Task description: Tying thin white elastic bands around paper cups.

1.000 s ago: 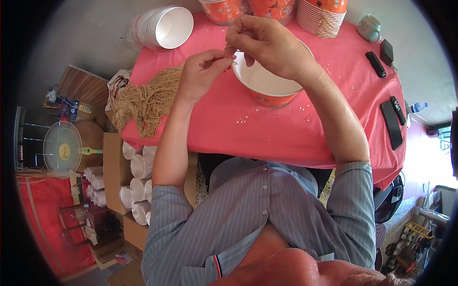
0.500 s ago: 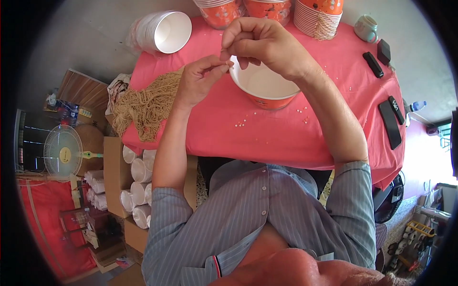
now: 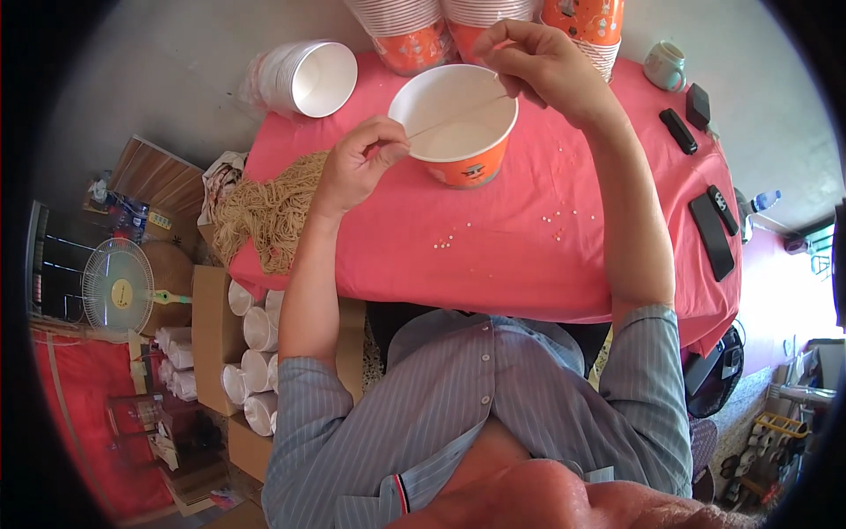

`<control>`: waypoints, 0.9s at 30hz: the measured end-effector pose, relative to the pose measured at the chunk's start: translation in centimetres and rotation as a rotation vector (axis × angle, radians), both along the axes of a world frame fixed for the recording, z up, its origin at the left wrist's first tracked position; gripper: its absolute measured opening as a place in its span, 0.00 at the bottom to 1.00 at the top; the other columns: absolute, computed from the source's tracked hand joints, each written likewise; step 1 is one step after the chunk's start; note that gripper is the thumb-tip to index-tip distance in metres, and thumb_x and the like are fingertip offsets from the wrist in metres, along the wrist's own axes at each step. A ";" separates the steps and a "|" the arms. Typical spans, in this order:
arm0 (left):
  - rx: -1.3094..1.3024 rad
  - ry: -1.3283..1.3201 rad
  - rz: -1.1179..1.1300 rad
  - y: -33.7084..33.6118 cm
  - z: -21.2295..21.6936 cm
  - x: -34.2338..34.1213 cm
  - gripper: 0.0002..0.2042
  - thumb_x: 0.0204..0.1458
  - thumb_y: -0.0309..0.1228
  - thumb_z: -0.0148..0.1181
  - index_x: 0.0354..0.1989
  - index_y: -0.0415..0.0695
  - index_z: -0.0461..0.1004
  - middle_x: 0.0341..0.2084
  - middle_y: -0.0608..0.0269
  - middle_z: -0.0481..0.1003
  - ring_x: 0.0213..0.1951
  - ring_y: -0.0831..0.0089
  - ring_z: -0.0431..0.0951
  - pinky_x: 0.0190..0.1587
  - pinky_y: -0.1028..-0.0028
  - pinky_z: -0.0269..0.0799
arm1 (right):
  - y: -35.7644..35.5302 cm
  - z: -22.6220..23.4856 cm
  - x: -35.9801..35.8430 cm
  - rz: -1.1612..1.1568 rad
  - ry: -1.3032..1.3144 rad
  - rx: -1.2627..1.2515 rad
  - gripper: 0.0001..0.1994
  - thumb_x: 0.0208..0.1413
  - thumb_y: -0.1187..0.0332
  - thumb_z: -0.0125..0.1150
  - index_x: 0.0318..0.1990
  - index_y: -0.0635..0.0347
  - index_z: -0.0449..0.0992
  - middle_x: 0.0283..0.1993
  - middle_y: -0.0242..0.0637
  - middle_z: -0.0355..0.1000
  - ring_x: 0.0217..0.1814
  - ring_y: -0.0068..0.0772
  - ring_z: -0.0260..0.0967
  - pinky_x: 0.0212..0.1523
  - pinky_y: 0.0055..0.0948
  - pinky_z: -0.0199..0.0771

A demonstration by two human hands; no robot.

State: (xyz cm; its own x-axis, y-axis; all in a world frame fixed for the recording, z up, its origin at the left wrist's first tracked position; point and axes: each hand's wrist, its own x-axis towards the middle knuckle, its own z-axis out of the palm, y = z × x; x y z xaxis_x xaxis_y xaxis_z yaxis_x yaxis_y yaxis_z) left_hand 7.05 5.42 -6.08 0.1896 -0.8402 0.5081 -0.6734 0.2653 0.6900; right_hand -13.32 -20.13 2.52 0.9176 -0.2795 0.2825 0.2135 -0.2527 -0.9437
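Observation:
A thin tan string (image 3: 448, 122) is stretched across the mouth of an orange-and-white paper bucket (image 3: 467, 167). My left hand (image 3: 363, 163) pinches one end of it at the bucket's near left rim. My right hand (image 3: 560, 75) is higher, beyond the right rim, with thumb and fingers closed on the other end. The bucket stands upright, and its white inside shows nothing I can make out. Left of my left forearm lies a loose heap of tan string (image 3: 273, 207). Small pale beads (image 3: 443, 242) are scattered on the pink tablecloth (image 3: 397, 264).
White tubs (image 3: 324, 79) lie sideways at the back left. Stacked orange buckets (image 3: 410, 44) line the back. On the right are a mug (image 3: 664, 66), a black box (image 3: 697, 106) and a phone (image 3: 710, 236). A carton (image 3: 211, 335) of wrapped white cups stands below left.
My hands were close together at the bucket's left rim. Now they are apart, my right hand farther right, with the string drawn straight between them. The bucket has shifted left and away.

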 end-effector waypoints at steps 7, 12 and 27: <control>-0.019 -0.035 0.041 0.4 0.0 0.4 0.06 0.65 0.25 0.70 0.42 0.37 0.79 0.38 0.64 0.79 0.43 0.72 0.80 0.51 0.72 0.76 | -2.8 -3.2 2.3 -0.331 0.111 -0.472 0.13 0.61 0.63 0.62 0.46 0.58 0.87 0.32 0.40 0.84 0.35 0.34 0.83 0.44 0.36 0.83; -0.027 -0.038 0.079 -0.2 0.1 -0.2 0.07 0.65 0.26 0.70 0.42 0.37 0.79 0.38 0.63 0.80 0.43 0.71 0.81 0.51 0.71 0.77 | -2.7 -3.3 2.6 -0.460 0.205 -0.574 0.11 0.65 0.67 0.60 0.47 0.62 0.84 0.32 0.32 0.80 0.31 0.23 0.79 0.36 0.30 0.79; -0.263 -0.334 0.250 -2.0 -1.4 0.1 0.08 0.63 0.22 0.69 0.47 0.40 0.78 0.42 0.55 0.83 0.47 0.53 0.85 0.52 0.60 0.81 | -5.0 -6.7 4.1 -0.028 0.012 -0.002 0.06 0.67 0.74 0.57 0.47 0.64 0.77 0.34 0.32 0.76 0.31 0.26 0.76 0.38 0.28 0.81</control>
